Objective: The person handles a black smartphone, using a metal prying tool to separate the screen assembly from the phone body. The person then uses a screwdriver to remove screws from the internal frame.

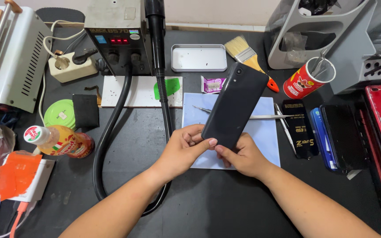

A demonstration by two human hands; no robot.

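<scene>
A black smartphone [236, 104] is held back side up, tilted, above a pale blue work mat [265, 128]. My left hand [185, 147] grips its lower left edge with thumb and fingers. At the phone's bottom end, my right hand [242, 155] holds it from beneath, thumb on the edge. Metal tweezers [267, 117] lie on the mat behind the phone, partly hidden by it.
A hot-air station [115, 35] stands at the back with its black hose [111, 128] looping down. Around it are a metal tray [199, 57], a brush [248, 55], a red cup of tools [309, 79], several phones [345, 132] at right, and a bottle [58, 141] at left.
</scene>
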